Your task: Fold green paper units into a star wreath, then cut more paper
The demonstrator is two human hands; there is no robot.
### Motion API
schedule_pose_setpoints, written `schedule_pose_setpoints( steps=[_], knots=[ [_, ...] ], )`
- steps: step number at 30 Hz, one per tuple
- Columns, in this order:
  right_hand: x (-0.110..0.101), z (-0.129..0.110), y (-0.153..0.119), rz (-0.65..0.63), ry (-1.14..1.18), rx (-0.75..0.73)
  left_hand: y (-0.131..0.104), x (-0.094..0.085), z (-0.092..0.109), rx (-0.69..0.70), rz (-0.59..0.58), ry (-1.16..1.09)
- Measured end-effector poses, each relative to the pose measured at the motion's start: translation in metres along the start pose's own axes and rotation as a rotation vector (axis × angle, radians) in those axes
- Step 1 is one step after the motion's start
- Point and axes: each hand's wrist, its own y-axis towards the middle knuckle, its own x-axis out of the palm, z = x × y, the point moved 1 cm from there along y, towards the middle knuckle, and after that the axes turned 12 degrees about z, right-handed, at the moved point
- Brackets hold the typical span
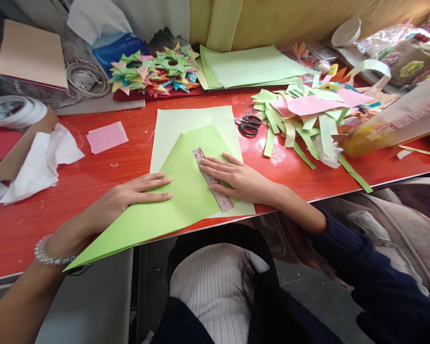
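Note:
A folded sheet of bright green paper (172,181) lies at the front of the red table, its long pointed corner sticking out past the edge toward me. Beneath it is a paler green sheet (197,117). My left hand (136,191) rests flat on the left side of the folded paper, fingers stretched out. On its right part, a short patterned ruler (222,198) lies at a slant. The fingers of my right hand (236,179) lie spread over the ruler, pressing it against the paper. Black-handled scissors (249,125) lie just beyond my right hand.
Paper strips and offcuts (308,114) are heaped at the right beside a plastic bag (397,114). Along the back stand folded-paper wreaths (157,69) and green sheets (251,67). Pink paper squares (107,137), tape rolls (16,112) and crumpled tissue (39,162) are at the left.

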Motion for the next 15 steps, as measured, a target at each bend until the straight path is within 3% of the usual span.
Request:
schedule_pose_setpoints(
  steps=[9, 15],
  knots=[
    [0.001, -0.003, 0.001, 0.01, -0.031, 0.005, -0.001, 0.002, -0.003, 0.001, 0.042, 0.046],
    [0.003, -0.003, 0.001, -0.003, -0.037, 0.023, -0.001, 0.014, -0.012, -0.064, 0.108, 0.112]
  ],
)
